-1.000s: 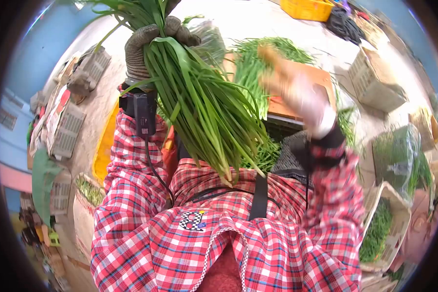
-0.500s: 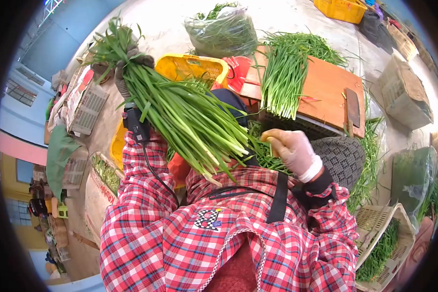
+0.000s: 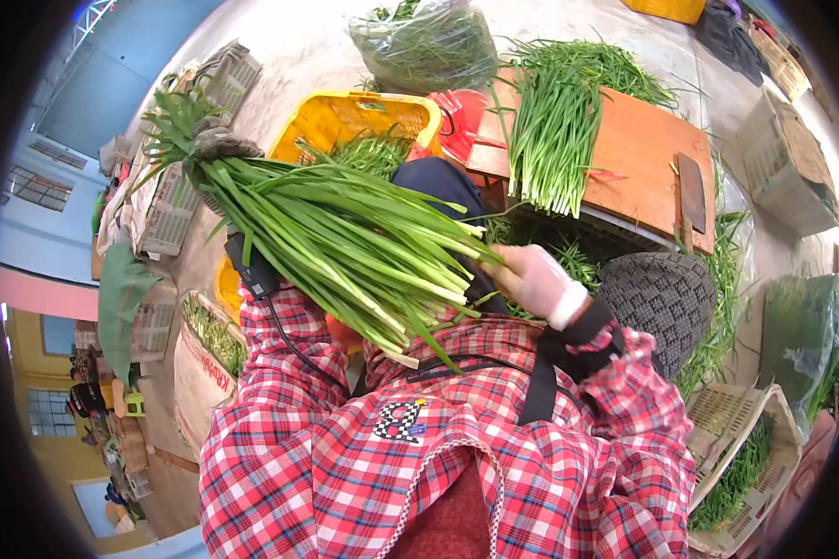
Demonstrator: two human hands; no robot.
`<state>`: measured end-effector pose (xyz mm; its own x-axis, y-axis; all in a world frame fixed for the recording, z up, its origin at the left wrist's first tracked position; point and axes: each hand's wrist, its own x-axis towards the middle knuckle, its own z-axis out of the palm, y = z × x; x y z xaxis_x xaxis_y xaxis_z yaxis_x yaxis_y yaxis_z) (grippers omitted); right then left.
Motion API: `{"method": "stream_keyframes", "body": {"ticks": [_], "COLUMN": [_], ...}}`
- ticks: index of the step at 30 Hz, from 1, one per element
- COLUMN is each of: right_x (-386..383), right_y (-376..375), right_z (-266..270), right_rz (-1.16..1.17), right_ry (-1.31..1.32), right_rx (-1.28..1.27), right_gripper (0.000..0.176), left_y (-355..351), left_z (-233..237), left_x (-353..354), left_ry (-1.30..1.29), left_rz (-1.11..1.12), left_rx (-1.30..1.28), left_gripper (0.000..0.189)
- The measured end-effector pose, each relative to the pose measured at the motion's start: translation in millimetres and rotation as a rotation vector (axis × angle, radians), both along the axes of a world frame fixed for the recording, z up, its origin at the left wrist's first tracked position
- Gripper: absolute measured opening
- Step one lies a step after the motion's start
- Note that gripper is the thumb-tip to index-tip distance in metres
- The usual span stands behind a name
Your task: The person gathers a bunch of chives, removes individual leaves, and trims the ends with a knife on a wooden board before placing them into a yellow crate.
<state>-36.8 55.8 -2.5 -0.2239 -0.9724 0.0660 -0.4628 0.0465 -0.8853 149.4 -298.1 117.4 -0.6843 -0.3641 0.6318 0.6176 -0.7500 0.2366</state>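
Observation:
My left hand [image 3: 216, 149], in a dark grey glove, is closed around the leafy end of a big bunch of garlic chives [image 3: 345, 233]. The bunch slants across my lap, its pale stalk ends pointing down to the right. At those ends, my right hand [image 3: 534, 281], in a thin whitish glove, pinches a chive leaf between thumb and fingers. Loose green leaves [image 3: 573, 265] lie below and behind this hand. Beyond it, another pile of chives [image 3: 557, 140] rests on an orange-brown board [image 3: 639, 177], with a dark-bladed knife [image 3: 690, 194] at the board's right side.
A yellow crate [image 3: 312, 116] with green scraps stands ahead, beside a red plastic item [image 3: 459, 116]. Farther off sits a clear bag of greens [image 3: 424, 47]. To the right are a patterned grey cushion-like shape [image 3: 660, 303] and a beige crate [image 3: 778, 466] holding greens.
My left hand and the bunch have come lower and to the left. My right hand has moved slightly left, and its fingers now meet a leaf at the stalk ends.

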Motion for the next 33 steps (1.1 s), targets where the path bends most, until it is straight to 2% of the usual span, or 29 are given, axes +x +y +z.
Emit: {"method": "stream_keyframes", "body": {"ticks": [1,3,4,5,6,7,9,11,13,15,16,17,19,21,23,25,26,27,29,31,32,33], "right_x": [-6,-22,-37,-53,-61,-58,-59,-45,-38,-34,-31,-33,-48,-63,-70,-67,-67,-61,-48,-33,-30,-22], "right_y": [12,41,61,80,96,88,67,28,-15,-40,-47,-46,-31,0,37,64,60,47,5,-37,-54,-65], "right_z": [4,-18,-45,-65,-67,-33,-7,42,37,33,32,32,23,-6,-46,-31,-32,-29,-20,-33,-23,-17], "right_rz": [0.002,-0.034,-0.025,0.098,0.106,0.054,-0.036,-0.066,0.021,0.236,0.284,0.208,0.123,0.116,0.18,0.157,0.093,0.051,0.107,0.062,0.161,0.165], "right_ry": [0.177,0.376,0.476,0.622,0.713,0.654,0.529,0.295,0.007,-0.265,-0.454,-0.344,-0.222,0.073,0.652,0.507,0.357,0.281,0.044,0.12,0.033,0.037], "right_rx": [0.01,0.158,0.265,0.614,0.827,0.853,0.346,0.004,-0.193,-0.061,0.059,0.047,0.053,0.222,0.714,0.713,0.531,0.297,0.019,-0.019,0.088,0.215], "right_gripper": [0.023,0.018,0.022,0.028,0.04,0.051,0.059,0.062,0.06,0.052,0.036,0.026,0.022,0.02,0.028,0.049,0.069,0.077,0.089,0.094,0.095,0.09], "left_y": [0,-4,-5,-7,-8,-9,-11,-11,-11,-8,-6,-6,-3,-2,0,0,0,-1,-2,-6,-8,-10], "left_z": [4,14,17,19,19,18,11,3,-6,-11,-12,-13,-20,-25,-30,-36,-38,-41,-47,-52,-56,-60], "left_x": [7,17,22,25,27,27,24,14,6,-3,-5,-7,-3,3,7,9,9,10,11,16,19,23], "left_ry": [0.005,0.007,0.008,0.011,0.011,0.004,-0.011,-0.03,-0.053,-0.078,-0.083,-0.091,-0.12,-0.14,-0.16,-0.184,-0.197,-0.216,-0.254,-0.319,-0.365,-0.415], "left_rz": [0.007,0.027,0.034,0.047,0.053,0.058,0.064,0.064,0.065,0.071,0.072,0.074,0.093,0.111,0.131,0.152,0.164,0.174,0.201,0.253,0.284,0.319], "left_rx": [-0.006,-0.018,-0.024,-0.027,-0.029,-0.028,-0.019,-0.004,0.007,0.011,0.009,0.01,0.013,0.02,0.023,0.028,0.029,0.035,0.035,0.031,0.03,0.029], "left_gripper": [0.034,0.034,0.034,0.034,0.034,0.034,0.034,0.034,0.034,0.034,0.034,0.034,0.034,0.034,0.034,0.034,0.034,0.034,0.034,0.034,0.034,0.034]}}
